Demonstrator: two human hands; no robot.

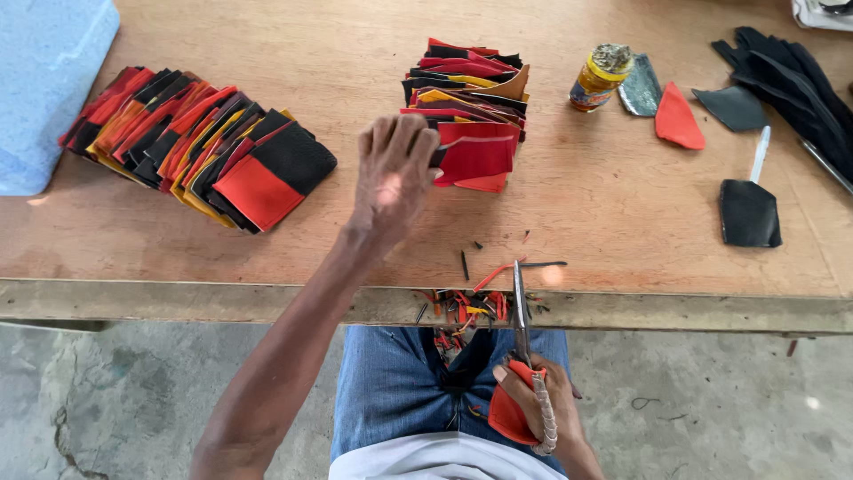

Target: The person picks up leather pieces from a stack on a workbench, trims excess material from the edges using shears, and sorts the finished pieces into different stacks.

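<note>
Red and black leather pieces [466, 124] stand stacked mid-table, where the left hand [391, 173], fingers curled, touches the front piece. Left of that stack, a fanned row [200, 147] looks finished. Below it, the right hand [533, 400] grips scissors [520, 307]; trimmings [462, 307] litter the table edge [222, 302].

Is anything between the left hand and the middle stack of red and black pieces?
Nothing visible. The left hand is already at the near side of the middle stack, fingers on its red pieces. The right hand holds scissors over the lap.
</note>
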